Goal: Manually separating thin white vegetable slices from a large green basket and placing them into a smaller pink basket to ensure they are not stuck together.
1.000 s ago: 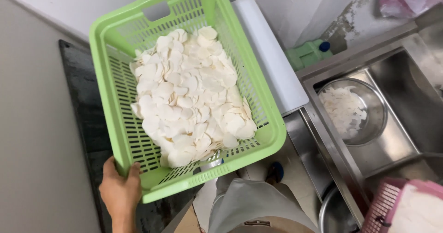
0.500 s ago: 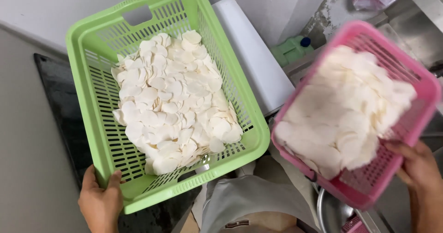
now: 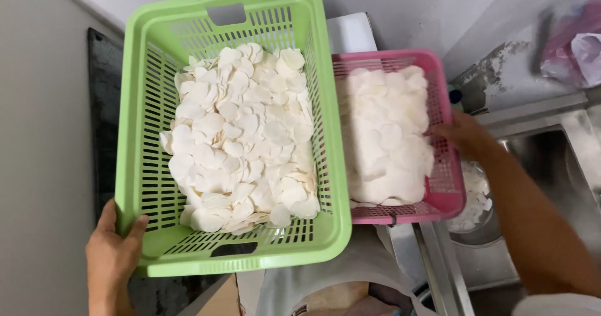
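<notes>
— Firstly, the baskets: position?
— Green basket (image 3: 231,134), slotted plastic, heaped with white round slices (image 3: 241,134). Pink basket (image 3: 438,103) touches its right wall, also filled with pale slices (image 3: 385,141), and sits partly over a steel sink (image 3: 551,166).
— Hands?
— Left hand (image 3: 113,253) grips the green basket's near left corner, fingers (image 3: 138,223) clamped over the rim. Right hand (image 3: 460,134) holds the pink basket's right wall; fingers closed on it, thumb side hidden.
— Surroundings?
— Metal bowl (image 3: 476,213) with slices beneath the pink basket; plastic bag (image 3: 576,47) top right.
</notes>
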